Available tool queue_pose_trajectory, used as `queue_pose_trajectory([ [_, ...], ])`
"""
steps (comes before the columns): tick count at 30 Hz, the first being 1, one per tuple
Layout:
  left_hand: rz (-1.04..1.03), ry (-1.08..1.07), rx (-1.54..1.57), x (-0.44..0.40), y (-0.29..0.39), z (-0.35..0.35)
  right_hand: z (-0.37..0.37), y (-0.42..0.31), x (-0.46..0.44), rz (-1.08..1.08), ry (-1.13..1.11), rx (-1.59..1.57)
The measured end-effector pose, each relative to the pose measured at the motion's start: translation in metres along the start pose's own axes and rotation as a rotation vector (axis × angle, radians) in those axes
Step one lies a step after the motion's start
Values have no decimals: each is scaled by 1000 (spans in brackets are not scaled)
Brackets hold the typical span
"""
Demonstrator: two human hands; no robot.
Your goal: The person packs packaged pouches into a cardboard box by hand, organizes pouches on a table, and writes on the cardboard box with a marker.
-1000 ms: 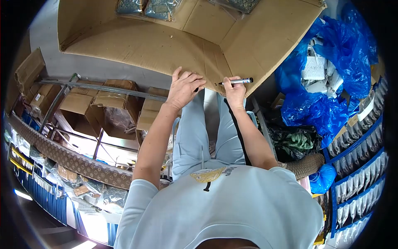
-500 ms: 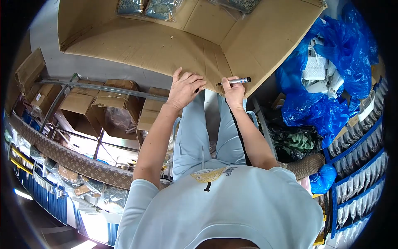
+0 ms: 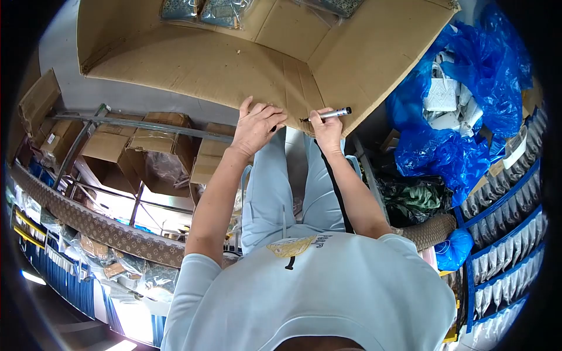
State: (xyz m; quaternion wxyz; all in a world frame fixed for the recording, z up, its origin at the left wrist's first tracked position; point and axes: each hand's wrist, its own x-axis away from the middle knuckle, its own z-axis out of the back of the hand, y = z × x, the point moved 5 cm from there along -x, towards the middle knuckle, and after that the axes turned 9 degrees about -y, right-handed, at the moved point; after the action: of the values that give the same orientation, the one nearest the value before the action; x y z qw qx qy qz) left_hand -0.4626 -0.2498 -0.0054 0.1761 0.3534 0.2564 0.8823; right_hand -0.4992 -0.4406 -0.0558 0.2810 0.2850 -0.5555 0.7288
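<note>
My right hand [image 3: 328, 130] is closed around a marker pen [image 3: 336, 113], its tip against the edge of a cardboard box flap, where small dark marks show. My left hand [image 3: 256, 125] rests at the lower edge of the big cardboard box [image 3: 234, 64], fingers bent over the flap; something small and dark shows by its fingertips, too small to name. Packets in clear plastic [image 3: 221, 11] lie inside the box at the top of the view.
Smaller cardboard boxes [image 3: 158, 140] stand beyond a metal rail [image 3: 158, 125] at left. On the right lie blue plastic bags [image 3: 439, 158] with white items [image 3: 442, 96], a dark bag [image 3: 415, 196] and a rack of packets [image 3: 503, 234].
The marker and my right hand have shifted slightly along the flap edge, to the left. The whole view has moved a little.
</note>
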Motion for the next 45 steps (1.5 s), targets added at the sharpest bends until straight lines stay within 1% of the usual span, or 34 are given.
queue_pose_trajectory([
  [2,-7,33,-1,0,0,1,0,-7,1,-71,-19,58],
  [12,-12,47,-11,0,1,1,-2,-8,1,-60,-8,8],
  [17,-15,53,0,1,1,0,0,-11,2,-68,-44,79],
  [21,-16,54,11,2,0,0,0,-4,0,-70,-63,57],
  [24,-13,42,0,1,0,-1,-1,1,0,-99,-77,-16],
  [26,-13,54,5,0,1,1,2,-1,-1,-2,12,-126],
  [27,-13,56,2,-1,1,2,4,0,-2,1,11,-127],
  [29,-19,62,5,-3,1,2,8,-7,-2,-156,40,-389],
  [30,-22,65,2,-4,1,4,8,-11,1,-244,73,-470],
  [31,-17,52,5,-4,1,3,10,-14,1,-238,73,-473],
  [33,-12,43,3,-4,1,4,13,-20,3,-240,93,-600],
  [36,27,22,-2,-6,7,11,19,-40,13,-193,57,-612],
  [37,56,64,36,-4,11,18,22,-53,19,-178,56,-618],
  [39,76,114,61,1,28,34,27,-89,33,-148,-27,-597],
  [41,214,18,242,11,48,49,35,-118,49,-84,-77,-620],
  [43,172,66,197,20,80,73,40,-146,66,9,-152,-529],
  [45,258,10,313,30,104,82,47,-161,88,48,-187,-529],
])
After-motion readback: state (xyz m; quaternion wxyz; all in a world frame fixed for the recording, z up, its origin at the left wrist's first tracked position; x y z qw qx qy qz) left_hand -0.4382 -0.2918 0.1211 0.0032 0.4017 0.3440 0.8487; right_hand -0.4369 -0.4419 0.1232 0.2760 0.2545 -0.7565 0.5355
